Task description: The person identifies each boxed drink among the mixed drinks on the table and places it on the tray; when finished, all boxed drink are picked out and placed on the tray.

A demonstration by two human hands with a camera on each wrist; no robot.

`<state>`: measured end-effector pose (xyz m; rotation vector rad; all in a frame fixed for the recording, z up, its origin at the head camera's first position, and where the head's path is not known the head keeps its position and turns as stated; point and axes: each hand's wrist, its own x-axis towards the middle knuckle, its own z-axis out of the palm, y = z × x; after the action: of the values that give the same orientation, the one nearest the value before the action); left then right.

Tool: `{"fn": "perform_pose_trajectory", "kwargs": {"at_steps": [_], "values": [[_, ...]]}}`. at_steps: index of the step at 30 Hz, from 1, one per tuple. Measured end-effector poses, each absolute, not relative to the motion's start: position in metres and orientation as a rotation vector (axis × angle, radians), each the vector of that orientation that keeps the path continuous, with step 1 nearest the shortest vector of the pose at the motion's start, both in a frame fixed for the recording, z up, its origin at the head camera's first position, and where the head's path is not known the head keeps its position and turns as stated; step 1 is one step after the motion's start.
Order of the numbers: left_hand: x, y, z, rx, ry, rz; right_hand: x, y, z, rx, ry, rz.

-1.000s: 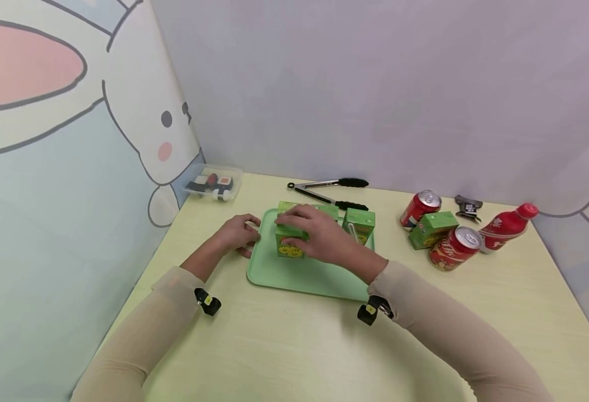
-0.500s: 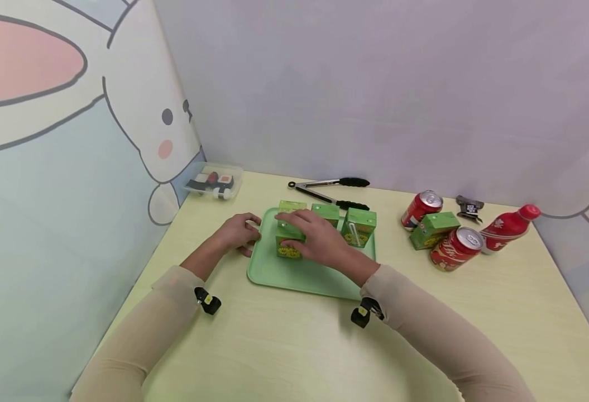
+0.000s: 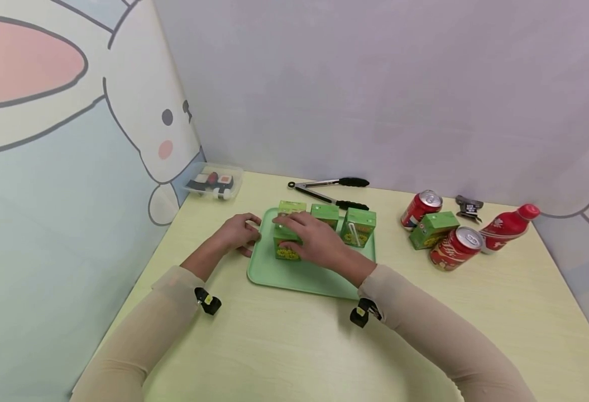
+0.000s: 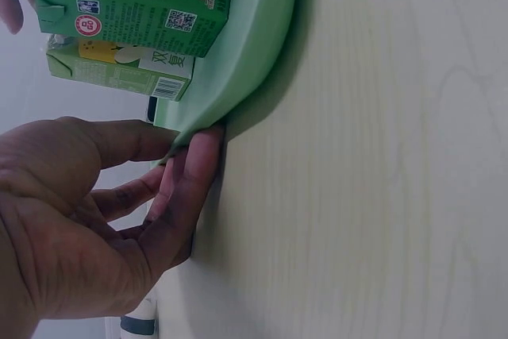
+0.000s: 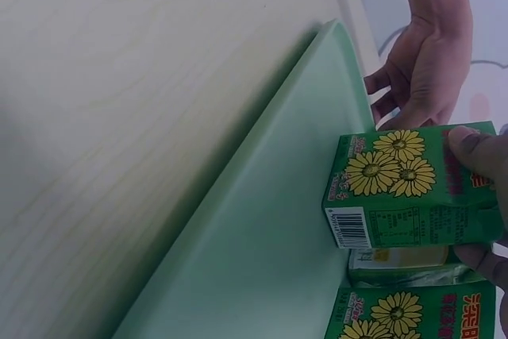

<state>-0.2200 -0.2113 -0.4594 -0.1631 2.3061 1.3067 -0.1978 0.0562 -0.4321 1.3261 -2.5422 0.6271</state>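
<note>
On a pale green tray (image 3: 294, 276) stand several green drink cartons. My right hand (image 3: 319, 243) grips the front-left carton (image 3: 287, 253) from above; in the right wrist view its thumb lies on the flowered face of that carton (image 5: 397, 172). The carton is upright, with its base at the tray surface. My left hand (image 3: 239, 231) pinches the tray's left rim, thumb on top and fingers underneath, as the left wrist view shows the hand (image 4: 111, 204). Behind the held carton is a lighter green carton (image 3: 292, 206). Two more cartons, a middle one (image 3: 325, 213) and one with a straw (image 3: 358, 228), stand to the right.
Black-handled tongs (image 3: 331, 192) lie behind the tray. A clear box of sushi-like pieces (image 3: 214, 182) sits back left. On the right stand a red can (image 3: 421, 209), another green carton (image 3: 432, 230), a larger red can (image 3: 456, 249) and a red bottle (image 3: 508, 228), near small black packets (image 3: 469, 207).
My right hand and the carton it grips have shifted slightly left and toward me. The left hand has stayed at the tray's rim.
</note>
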Motion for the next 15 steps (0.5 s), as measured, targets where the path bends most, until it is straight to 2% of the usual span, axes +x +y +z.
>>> {"fn": "perform_pose_trajectory", "kwargs": {"at_steps": [15], "values": [[-0.222,-0.210,-0.461,-0.185,2.296,1.306,-0.199,0.068,-0.420,1.369,-2.495,0.610]]}}
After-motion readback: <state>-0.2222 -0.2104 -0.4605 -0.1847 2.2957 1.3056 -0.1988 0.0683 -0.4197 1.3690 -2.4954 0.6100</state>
